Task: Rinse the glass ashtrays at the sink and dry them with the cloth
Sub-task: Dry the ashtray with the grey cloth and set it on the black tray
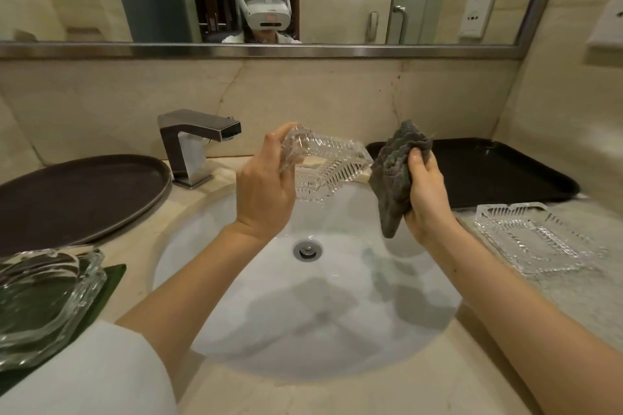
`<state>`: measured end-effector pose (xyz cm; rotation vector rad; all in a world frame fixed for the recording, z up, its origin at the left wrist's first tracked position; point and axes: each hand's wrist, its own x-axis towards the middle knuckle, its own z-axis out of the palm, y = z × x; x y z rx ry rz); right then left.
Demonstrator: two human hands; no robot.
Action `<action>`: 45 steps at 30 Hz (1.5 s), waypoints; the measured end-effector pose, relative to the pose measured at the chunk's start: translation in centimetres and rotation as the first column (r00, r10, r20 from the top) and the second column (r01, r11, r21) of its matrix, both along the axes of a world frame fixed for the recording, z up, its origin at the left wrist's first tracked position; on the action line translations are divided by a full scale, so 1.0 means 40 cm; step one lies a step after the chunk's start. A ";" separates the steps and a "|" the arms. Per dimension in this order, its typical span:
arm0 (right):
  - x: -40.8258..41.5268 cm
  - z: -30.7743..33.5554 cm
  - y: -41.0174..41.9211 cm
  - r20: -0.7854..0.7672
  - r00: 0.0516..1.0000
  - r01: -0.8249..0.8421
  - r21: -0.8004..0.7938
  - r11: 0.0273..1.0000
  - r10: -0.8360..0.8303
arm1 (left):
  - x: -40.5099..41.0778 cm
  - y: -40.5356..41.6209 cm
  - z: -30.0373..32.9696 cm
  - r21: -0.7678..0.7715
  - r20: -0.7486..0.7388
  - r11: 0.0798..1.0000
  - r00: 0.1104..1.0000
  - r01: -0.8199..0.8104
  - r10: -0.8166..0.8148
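Item: clear ribbed rectangular glass ashtray (pixel 323 168), centre frame above white sink basin (pixel 421 330), tilted. Left hand (pixel 266 185) grasps short end. Right hand (pixel 426 189) clenched on crumpled grey cloth (pixel 394 172), just beside ashtray. Likely heavy, rigid, wet-slick, breakable; best held by thick rim.

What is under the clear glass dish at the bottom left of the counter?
A green mat lies under the glass dish, showing past its right edge and dimly through the glass. How far the mat extends beneath, and whether anything else sits there, is hidden.
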<state>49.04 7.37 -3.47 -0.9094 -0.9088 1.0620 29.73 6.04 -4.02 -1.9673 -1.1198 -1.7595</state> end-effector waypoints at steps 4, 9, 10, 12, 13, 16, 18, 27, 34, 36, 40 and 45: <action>-0.005 0.001 -0.003 0.032 1.000 -0.001 0.017 1.000 0.000 | -0.011 -0.004 0.010 0.150 -0.140 0.989 0.990 -0.007 0.028; -0.004 0.008 -0.010 -0.001 1.000 -0.017 0.010 1.000 0.017 | -0.007 -0.003 0.035 0.275 -0.247 0.960 0.969 0.051 0.019; -0.005 0.011 -0.012 -0.017 1.000 -0.024 0.002 1.000 0.024 | -0.005 -0.002 0.035 0.278 -0.261 0.959 0.965 0.064 0.011; -0.005 0.017 -0.018 -0.087 0.995 -0.046 -0.010 0.999 0.045 | -0.006 0.000 0.030 0.249 -0.264 0.967 0.964 0.055 0.013; -0.003 0.024 -0.022 -0.137 0.988 -0.068 -0.013 0.998 0.066 | -0.007 0.001 0.025 0.213 -0.259 0.976 0.966 0.044 0.013; -0.015 0.050 -0.048 -0.192 0.970 -0.142 0.055 0.988 0.150 | -0.009 0.001 0.012 -0.016 -0.232 0.997 0.970 0.075 -0.077; -0.052 0.064 -0.084 0.046 0.987 -0.160 0.167 0.973 0.155 | 0.000 -0.007 0.006 -0.155 -0.231 0.984 0.966 0.084 -0.118; -0.103 -0.014 -0.066 0.808 0.185 -0.176 0.587 0.790 -0.559 | 0.041 -0.031 0.008 -0.658 -0.059 0.753 0.996 0.010 -0.065; -0.076 -0.026 -0.033 0.926 0.143 -0.043 0.357 0.933 -0.348 | 0.050 -0.023 0.005 -0.786 0.046 0.617 0.999 0.044 -0.013; -0.067 -0.014 -0.033 0.846 0.515 -0.070 0.203 0.977 -0.139 | 0.031 -0.018 0.011 -0.800 0.145 0.590 0.989 0.113 0.007; -0.084 0.023 -0.061 0.015 0.933 -0.358 -0.063 0.932 0.359 | 0.021 -0.022 0.020 -0.774 0.417 0.518 0.909 0.365 -0.019; -0.107 0.037 -0.081 -0.496 0.763 -0.496 -0.036 0.868 0.415 | 0.072 -0.033 0.031 -0.692 0.642 0.413 0.766 0.592 -0.022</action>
